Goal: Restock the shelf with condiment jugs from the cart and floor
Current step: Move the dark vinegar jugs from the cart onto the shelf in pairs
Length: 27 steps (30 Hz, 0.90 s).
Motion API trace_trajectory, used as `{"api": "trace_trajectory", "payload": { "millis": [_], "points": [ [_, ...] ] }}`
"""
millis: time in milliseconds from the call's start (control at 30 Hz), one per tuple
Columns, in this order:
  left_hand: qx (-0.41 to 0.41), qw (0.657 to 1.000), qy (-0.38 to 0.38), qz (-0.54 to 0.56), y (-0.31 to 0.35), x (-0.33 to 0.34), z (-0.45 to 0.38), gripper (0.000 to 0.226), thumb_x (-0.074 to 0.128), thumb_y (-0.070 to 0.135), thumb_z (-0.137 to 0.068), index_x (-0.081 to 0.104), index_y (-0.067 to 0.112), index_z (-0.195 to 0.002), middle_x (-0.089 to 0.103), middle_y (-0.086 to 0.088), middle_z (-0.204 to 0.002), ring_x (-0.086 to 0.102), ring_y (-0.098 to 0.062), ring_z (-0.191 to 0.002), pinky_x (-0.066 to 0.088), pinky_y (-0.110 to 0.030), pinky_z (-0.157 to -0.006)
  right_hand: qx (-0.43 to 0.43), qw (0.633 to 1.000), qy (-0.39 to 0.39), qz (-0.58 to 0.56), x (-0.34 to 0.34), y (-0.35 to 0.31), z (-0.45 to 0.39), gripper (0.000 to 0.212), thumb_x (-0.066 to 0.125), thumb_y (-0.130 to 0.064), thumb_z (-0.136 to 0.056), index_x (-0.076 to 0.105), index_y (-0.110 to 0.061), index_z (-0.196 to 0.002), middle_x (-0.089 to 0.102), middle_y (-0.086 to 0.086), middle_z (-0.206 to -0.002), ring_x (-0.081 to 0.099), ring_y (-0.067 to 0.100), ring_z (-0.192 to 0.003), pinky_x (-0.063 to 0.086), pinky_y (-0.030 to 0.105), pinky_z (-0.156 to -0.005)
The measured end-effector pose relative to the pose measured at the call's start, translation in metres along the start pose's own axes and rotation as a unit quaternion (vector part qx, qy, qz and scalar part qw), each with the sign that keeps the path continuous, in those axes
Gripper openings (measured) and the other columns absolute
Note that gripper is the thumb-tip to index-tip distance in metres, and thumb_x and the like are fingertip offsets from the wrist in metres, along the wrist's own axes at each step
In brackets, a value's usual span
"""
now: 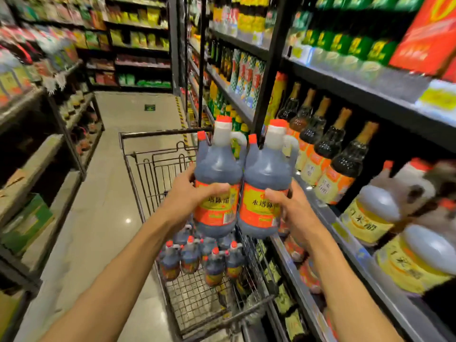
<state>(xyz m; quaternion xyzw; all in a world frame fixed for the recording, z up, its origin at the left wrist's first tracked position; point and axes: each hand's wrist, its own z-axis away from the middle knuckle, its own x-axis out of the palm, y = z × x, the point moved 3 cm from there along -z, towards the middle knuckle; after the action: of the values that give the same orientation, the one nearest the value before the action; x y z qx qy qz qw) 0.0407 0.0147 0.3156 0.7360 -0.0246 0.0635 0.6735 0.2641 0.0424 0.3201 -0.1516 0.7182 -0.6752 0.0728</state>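
above the wire cart, both bare forearms reach forward and up, each hand holding a jug at chest height in the aisle. the left hand [191,193] wraps the left dark plastic jug with a red cap and orange-and-yellow label [217,178] around its belly, thumb laid across the top of the label and fingers curled behind. the right hand [292,208] clasps the right dark plastic jug of the same kind [265,183] from its outer side, thumb pressed on the label front, fingers hidden behind the body. the two jugs stand upright and touch side by side, just beside the edge of the grey metal shelf [320,213] on the right.

each jug is bulb-shaped, translucent plastic filled with dark brown liquid, with a white neck, a looped handle and a red cap. the labels are glossy orange with a yellow panel carrying chinese characters, too blurred to read surely; a barcode shows on the left jug's label.

below the hands, the grey wire shopping cart [153,174] holds a cluster of smaller-looking dark jugs with red caps [197,257] standing on its mesh floor. on the shelf to the right stand tall dark glass bottles with tan foil necks and orange-yellow labels [333,154], and nearer, pale plastic jugs with yellow labels [377,208], blurred. the floor is pale glossy tile [103,193].
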Motion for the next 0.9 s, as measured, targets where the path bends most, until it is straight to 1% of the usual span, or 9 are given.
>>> {"api": "trace_trajectory", "payload": {
  "millis": [100,133,233,300,433,633,767,833,900],
  "points": [
    [0.019,0.999,-0.035,0.023,0.036,0.009,0.0,0.066,0.087,0.03,-0.054,0.067,0.014,-0.114,0.076,-0.012,-0.108,0.074,-0.031,-0.097,0.059,-0.048,-0.085,-0.04,0.998,0.04,-0.027,0.009,-0.034,0.012,0.099,0.097,-0.05,-0.041,0.059,-0.014,-0.125,0.076,0.005,-0.108,0.074,0.023,-0.095,0.058,0.037,-0.074],
    [0.021,0.998,-0.047,0.032,0.046,0.012,0.001,0.062,0.087,0.029,-0.054,0.068,0.015,-0.111,0.076,-0.012,-0.107,0.074,-0.031,-0.094,0.06,-0.045,-0.081,-0.054,0.997,0.05,-0.033,0.013,-0.045,0.017,0.101,0.097,-0.053,-0.037,0.059,-0.014,-0.123,0.077,0.004,-0.105,0.075,0.021,-0.093,0.059,0.035,-0.072],
    [0.025,0.995,-0.081,0.046,0.067,0.019,0.004,0.063,0.086,0.031,-0.053,0.068,0.014,-0.111,0.077,-0.01,-0.103,0.075,-0.027,-0.09,0.059,-0.036,-0.072,-0.082,0.994,0.061,-0.031,0.018,-0.067,0.033,0.075,0.094,-0.039,-0.052,0.063,-0.017,-0.116,0.077,0.004,-0.102,0.075,0.02,-0.091,0.059,0.033,-0.071],
    [0.027,0.993,-0.102,0.054,0.076,0.023,0.007,0.064,0.086,0.03,-0.055,0.067,0.013,-0.114,0.077,-0.01,-0.104,0.075,-0.027,-0.09,0.059,-0.034,-0.07,-0.094,0.992,0.075,-0.034,0.017,-0.079,0.044,0.053,0.078,-0.024,-0.069,0.063,-0.016,-0.119,0.077,0.006,-0.104,0.075,0.022,-0.092,0.059,0.034,-0.071],
    [0.019,0.987,-0.149,0.061,0.083,0.035,0.015,0.064,0.085,0.026,-0.061,0.065,0.009,-0.12,0.076,-0.014,-0.108,0.074,-0.032,-0.094,0.06,-0.036,-0.071,-0.09,0.987,0.125,-0.037,0.019,-0.09,0.074,0.051,0.072,-0.026,-0.073,0.062,-0.013,-0.122,0.076,0.011,-0.107,0.075,0.027,-0.093,0.06,0.036,-0.07],
    [0.002,0.967,-0.246,0.067,0.078,0.062,0.035,0.063,0.085,0.033,-0.052,0.069,0.014,-0.11,0.078,-0.011,-0.101,0.076,-0.029,-0.087,0.06,-0.035,-0.067,-0.092,0.971,0.219,-0.023,0.021,-0.089,0.139,0.049,0.074,-0.025,-0.074,0.063,-0.012,-0.12,0.077,0.011,-0.105,0.075,0.027,-0.093,0.06,0.037,-0.071],
    [-0.02,0.94,-0.335,0.055,0.07,0.089,0.057,0.069,0.088,0.037,-0.052,0.069,0.012,-0.113,0.077,-0.014,-0.105,0.075,-0.032,-0.092,0.06,-0.043,-0.077,-0.092,0.95,0.299,-0.01,0.026,-0.085,0.198,0.053,0.075,-0.028,-0.077,0.061,-0.012,-0.125,0.075,0.012,-0.112,0.073,0.031,-0.102,0.06,0.041,-0.079],
    [-0.041,0.925,-0.375,0.045,0.062,0.106,0.072,0.078,0.094,0.044,-0.045,0.07,0.012,-0.113,0.077,-0.015,-0.105,0.075,-0.033,-0.093,0.06,-0.043,-0.077,-0.09,0.934,0.344,-0.009,0.029,-0.078,0.23,0.054,0.077,-0.03,-0.078,0.06,-0.014,-0.127,0.075,0.012,-0.114,0.073,0.031,-0.103,0.059,0.045,-0.083],
    [-0.062,0.908,-0.413,0.048,0.053,0.122,0.09,0.077,0.093,0.044,-0.046,0.071,0.012,-0.112,0.076,-0.017,-0.107,0.075,-0.034,-0.094,0.06,-0.042,-0.076,-0.083,0.916,0.391,-0.009,0.032,-0.073,0.262,0.057,0.08,-0.033,-0.076,0.06,-0.016,-0.127,0.074,0.011,-0.115,0.073,0.031,-0.104,0.058,0.046,-0.085]
  ]
}}
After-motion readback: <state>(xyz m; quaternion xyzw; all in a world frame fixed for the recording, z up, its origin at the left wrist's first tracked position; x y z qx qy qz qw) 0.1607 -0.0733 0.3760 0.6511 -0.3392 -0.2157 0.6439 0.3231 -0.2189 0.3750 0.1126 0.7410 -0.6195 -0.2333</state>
